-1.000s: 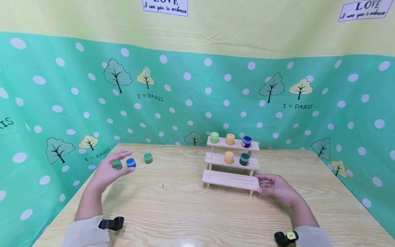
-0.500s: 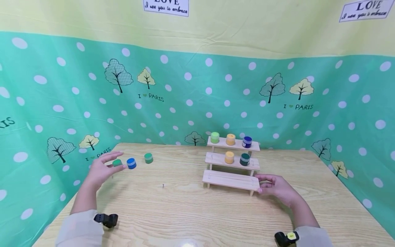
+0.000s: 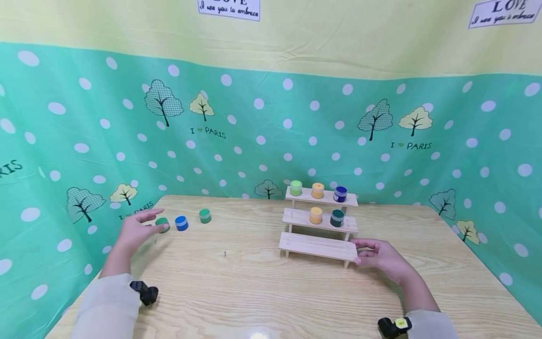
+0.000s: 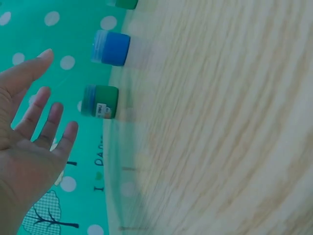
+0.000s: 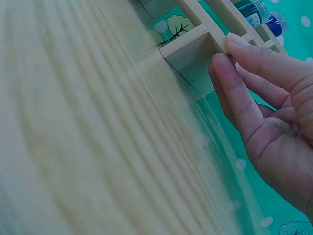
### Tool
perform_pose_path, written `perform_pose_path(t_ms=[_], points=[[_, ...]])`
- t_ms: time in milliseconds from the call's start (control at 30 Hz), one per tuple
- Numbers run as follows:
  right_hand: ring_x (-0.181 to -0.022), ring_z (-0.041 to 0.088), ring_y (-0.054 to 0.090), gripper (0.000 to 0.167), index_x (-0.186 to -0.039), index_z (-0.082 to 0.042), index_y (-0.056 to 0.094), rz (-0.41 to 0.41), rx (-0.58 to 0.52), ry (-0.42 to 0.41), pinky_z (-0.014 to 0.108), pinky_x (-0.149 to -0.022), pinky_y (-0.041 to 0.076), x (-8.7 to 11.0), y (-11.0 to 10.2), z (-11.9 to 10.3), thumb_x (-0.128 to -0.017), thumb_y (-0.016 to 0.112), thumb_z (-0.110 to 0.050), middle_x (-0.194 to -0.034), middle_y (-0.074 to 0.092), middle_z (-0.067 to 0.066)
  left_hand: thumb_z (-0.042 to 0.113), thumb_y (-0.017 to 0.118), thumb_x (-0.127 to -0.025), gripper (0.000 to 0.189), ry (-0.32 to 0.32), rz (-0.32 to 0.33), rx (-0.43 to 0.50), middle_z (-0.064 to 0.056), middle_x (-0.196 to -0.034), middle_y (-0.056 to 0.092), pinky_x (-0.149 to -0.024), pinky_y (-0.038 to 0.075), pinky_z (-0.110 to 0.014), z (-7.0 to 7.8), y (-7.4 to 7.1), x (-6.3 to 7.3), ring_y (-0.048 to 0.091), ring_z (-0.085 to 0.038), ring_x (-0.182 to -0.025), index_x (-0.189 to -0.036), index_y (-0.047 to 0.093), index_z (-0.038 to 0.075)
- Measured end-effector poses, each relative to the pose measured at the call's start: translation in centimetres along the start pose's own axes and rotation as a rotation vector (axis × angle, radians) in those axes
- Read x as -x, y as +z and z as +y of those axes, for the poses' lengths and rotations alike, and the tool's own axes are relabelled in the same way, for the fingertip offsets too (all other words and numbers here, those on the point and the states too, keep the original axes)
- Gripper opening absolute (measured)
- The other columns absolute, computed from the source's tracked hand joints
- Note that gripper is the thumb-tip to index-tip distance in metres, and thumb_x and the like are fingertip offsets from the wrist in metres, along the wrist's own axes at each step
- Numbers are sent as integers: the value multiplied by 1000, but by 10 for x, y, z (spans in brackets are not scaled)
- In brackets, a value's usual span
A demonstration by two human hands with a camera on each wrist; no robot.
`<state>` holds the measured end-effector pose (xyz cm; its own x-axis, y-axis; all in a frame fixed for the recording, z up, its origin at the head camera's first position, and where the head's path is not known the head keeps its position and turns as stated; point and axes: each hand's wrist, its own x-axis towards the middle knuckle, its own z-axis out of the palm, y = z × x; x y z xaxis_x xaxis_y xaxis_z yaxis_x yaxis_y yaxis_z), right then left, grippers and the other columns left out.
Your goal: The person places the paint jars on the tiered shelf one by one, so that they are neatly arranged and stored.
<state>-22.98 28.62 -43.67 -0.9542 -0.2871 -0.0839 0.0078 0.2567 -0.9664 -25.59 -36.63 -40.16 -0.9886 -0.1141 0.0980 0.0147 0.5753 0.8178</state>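
My left hand (image 3: 133,230) reaches to the far left of the table, fingers and thumb spread around a green paint jar (image 3: 163,222). In the left wrist view that green jar (image 4: 106,102) stands just beyond the fingertips, with nothing held. Beside it are a blue paint jar (image 3: 181,223) and a second green jar (image 3: 205,216). My right hand (image 3: 383,259) holds the right end of a three-step wooden display stand (image 3: 317,247). Seen from the right wrist, thumb and index finger pinch the corner of its lowest step (image 5: 209,30).
The top step carries light green (image 3: 296,188), orange (image 3: 317,190) and dark blue (image 3: 340,194) jars. On the middle step stand another orange jar (image 3: 315,215) and a dark green jar (image 3: 337,218). A tiny object (image 3: 225,254) lies mid-table. A polka-dot curtain (image 3: 237,165) borders the table.
My left hand has shifted left, away from the blue jar and toward the leftmost green jar, which shows more now. My right hand keeps its hold on the stand.
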Motion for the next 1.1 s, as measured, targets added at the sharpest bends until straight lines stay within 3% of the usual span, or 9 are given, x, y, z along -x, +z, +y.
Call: perform_pose_path(t_ms=[233, 500, 733, 1000, 1100], points=[[-99, 22, 65, 75, -140, 11, 42, 12, 11, 16, 32, -83, 56, 0, 0, -1, -79, 81, -12, -124, 59, 21, 22, 77, -85, 71, -64, -20, -28, -23, -152, 33, -107, 29, -64, -9, 2, -10, 27, -49, -137, -146, 43, 6], [-97, 20, 65, 73, -139, 12, 42, 6, 7, 6, 31, -83, 56, -1, 0, -1, -80, 80, -9, -124, 60, 21, 25, 80, -82, 79, -130, -73, -53, -32, -151, 27, -106, 24, -68, -22, -2, -25, 25, -53, -136, -148, 39, 10], [-97, 18, 65, 72, -140, 12, 40, -2, -7, -1, 30, -82, 57, 1, 0, -3, -82, 78, -7, -124, 59, 22, 17, 80, -80, 76, -132, -87, -55, -34, -146, 34, -106, 32, -62, -29, 0, -35, 32, -52, -132, -146, 43, 9], [-97, 18, 65, 72, -139, 12, 41, 0, 3, 1, 30, -82, 57, 0, 0, -3, -82, 78, -8, -124, 59, 22, 8, 79, -81, 67, -137, -11, -64, -33, -135, 45, -94, 46, -47, -27, 8, -31, 46, -45, -120, -140, 49, 3], [-97, 19, 65, 72, -139, 12, 42, 5, 4, 6, 30, -82, 57, 0, 0, -2, -81, 79, -8, -124, 60, 22, 9, 78, -82, 61, -135, 14, -76, -33, -133, 47, -85, 49, -38, -28, 9, -29, 49, -41, -114, -138, 52, 2]])
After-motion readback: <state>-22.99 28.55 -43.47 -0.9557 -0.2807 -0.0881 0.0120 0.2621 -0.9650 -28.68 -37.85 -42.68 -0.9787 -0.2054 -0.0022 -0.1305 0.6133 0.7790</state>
